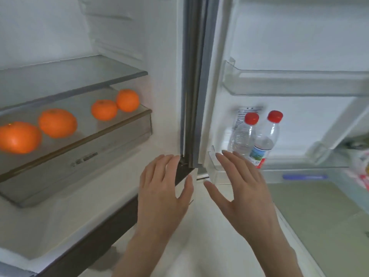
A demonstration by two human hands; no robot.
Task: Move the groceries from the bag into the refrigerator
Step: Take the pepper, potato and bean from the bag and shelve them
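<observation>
The refrigerator stands open in front of me. Several oranges [58, 122] lie on the glass cover [111, 128] of the lower drawer, two at the left and two further right. Two clear water bottles with red caps [265, 134] stand side by side in the lower door bin [214, 164]. My left hand [161, 188] hovers flat with straight fingers in front of the door hinge, holding nothing. My right hand [243, 186] is spread beside it, just in front of the door bin, also holding nothing. A plastic bag [361, 170] shows at the right edge.
A bare glass shelf [79, 74] sits above the oranges. An upper door bin [299, 82] hangs above the bottles. The grey door seal [191, 96] runs down between compartment and door. A pale green floor [311, 206] lies under the door.
</observation>
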